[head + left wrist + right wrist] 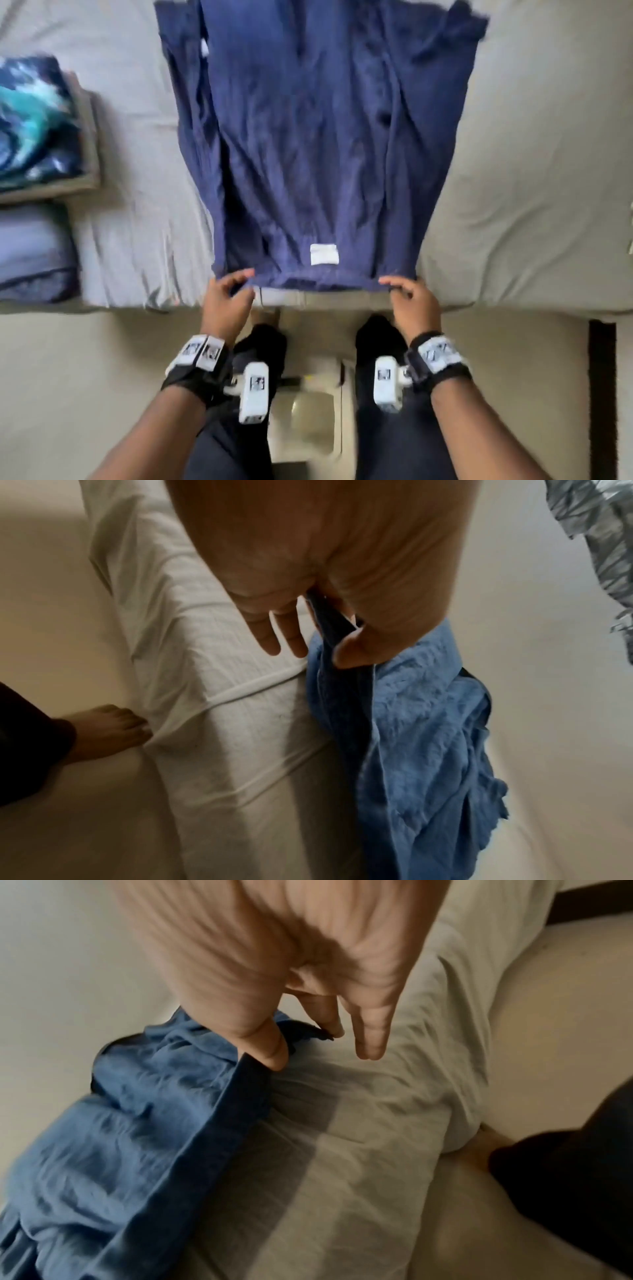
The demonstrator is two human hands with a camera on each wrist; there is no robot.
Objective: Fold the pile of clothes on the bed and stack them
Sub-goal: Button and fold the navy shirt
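A navy blue garment lies spread lengthwise on the bed, its near hem at the bed's front edge and its far end reaching toward the top of the head view. A small white label sits on the fabric just inside the near hem. The left hand pinches the hem's left corner: in the left wrist view the thumb presses the cloth against the hidden forefinger, while two other fingers extend loosely above the sheet. The right hand grips the hem's right corner; in the right wrist view the thumb and a curled finger hold the dark edge of the garment, and one finger points down, free of the cloth. Between the two hands the hem runs nearly straight along the mattress edge. At the left of the bed rests a stack of folded clothes, its top item patterned in blue and teal, with another folded bluish piece just in front of it; motion blur leaves the count of layers uncertain. The person's dark trouser legs stand at the bedside, and a bare foot touches the base of the bed.
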